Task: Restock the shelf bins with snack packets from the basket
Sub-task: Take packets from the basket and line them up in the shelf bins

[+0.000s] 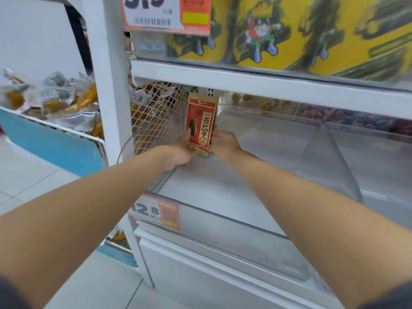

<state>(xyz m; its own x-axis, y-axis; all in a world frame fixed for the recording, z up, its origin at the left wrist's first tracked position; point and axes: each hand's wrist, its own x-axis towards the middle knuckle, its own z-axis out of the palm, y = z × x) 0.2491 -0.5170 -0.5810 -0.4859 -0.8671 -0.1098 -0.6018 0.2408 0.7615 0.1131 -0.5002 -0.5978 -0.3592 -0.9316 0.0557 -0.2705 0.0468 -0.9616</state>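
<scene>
A red and tan sunflower seed packet (201, 121) stands upright at the back left of a clear plastic shelf bin (223, 210). My left hand (181, 150) grips its lower left edge, thumb across the front. My right hand (224, 144) holds its lower right edge with the fingers behind or beside it. Both arms reach deep into the bin. The bin floor around the packet is bare. No basket is in view.
A white mesh side panel (156, 117) closes the bin's left. A clear divider (341, 157) separates a neighbouring bin on the right. Yellow canisters (267, 30) fill the shelf above. A price tag (156, 210) hangs on the bin front. A wire rack of orange packets (55, 101) stands left.
</scene>
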